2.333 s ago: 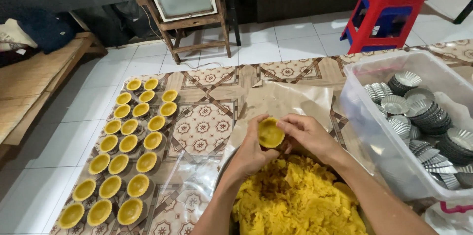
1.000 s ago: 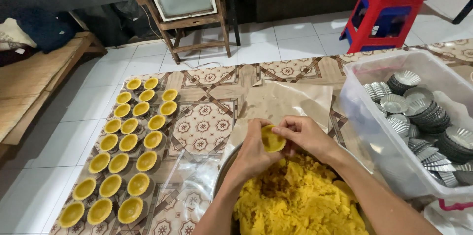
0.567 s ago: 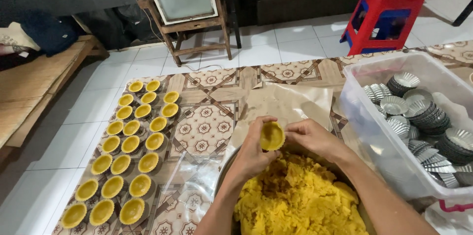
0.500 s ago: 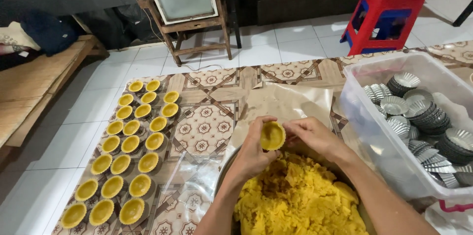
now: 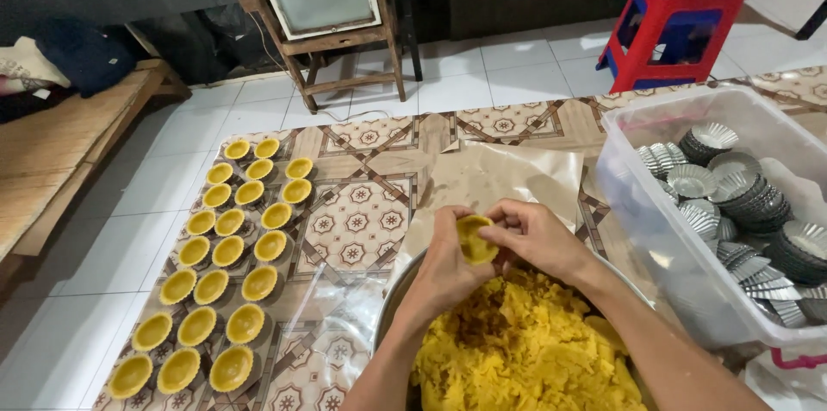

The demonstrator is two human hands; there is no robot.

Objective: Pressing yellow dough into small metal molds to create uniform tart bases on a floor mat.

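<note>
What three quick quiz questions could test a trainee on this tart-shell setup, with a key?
1. True or false: both the left hand and the right hand are on the small dough-lined tart mould.
2. What lies in the big metal bowl below the hands?
A. empty moulds
B. crumbly yellow dough
C. water
3. Fill in: the empty fluted metal moulds are stacked in a clear plastic ____ on the person's right.

Key:
1. True.
2. B, the yellow dough.
3. Bin. The filled shells stand in three rows on the patterned mat to the left.
</note>
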